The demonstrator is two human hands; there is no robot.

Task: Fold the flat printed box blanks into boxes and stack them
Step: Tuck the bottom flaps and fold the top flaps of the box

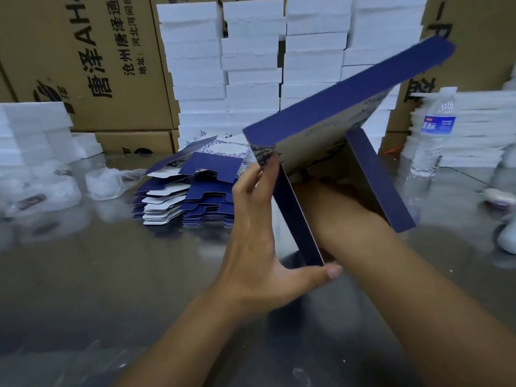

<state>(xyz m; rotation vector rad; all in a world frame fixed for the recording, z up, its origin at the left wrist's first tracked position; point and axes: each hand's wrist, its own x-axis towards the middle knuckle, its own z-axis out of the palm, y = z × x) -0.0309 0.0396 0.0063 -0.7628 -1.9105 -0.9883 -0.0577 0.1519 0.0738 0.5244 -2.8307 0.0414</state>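
Observation:
A half-folded blue printed box [332, 107] is tilted up above the table, its brown open inside facing me. My left hand [257, 236] lies against the outside of the box's left wall [296, 219], fingers straight up to the top corner and thumb under the wall's lower corner. My right forearm [363, 233] reaches into the box, and the hand itself is hidden inside it. A pile of flat blue-and-white box blanks [192, 191] lies on the table behind my left hand.
Tall stacks of white foam pads [251, 65] and brown cartons [83, 65] line the back. More foam [33, 129] and crumpled plastic wrap [106, 182] sit at the left. A water bottle [435, 129] stands at the right on the shiny metal table [111, 275].

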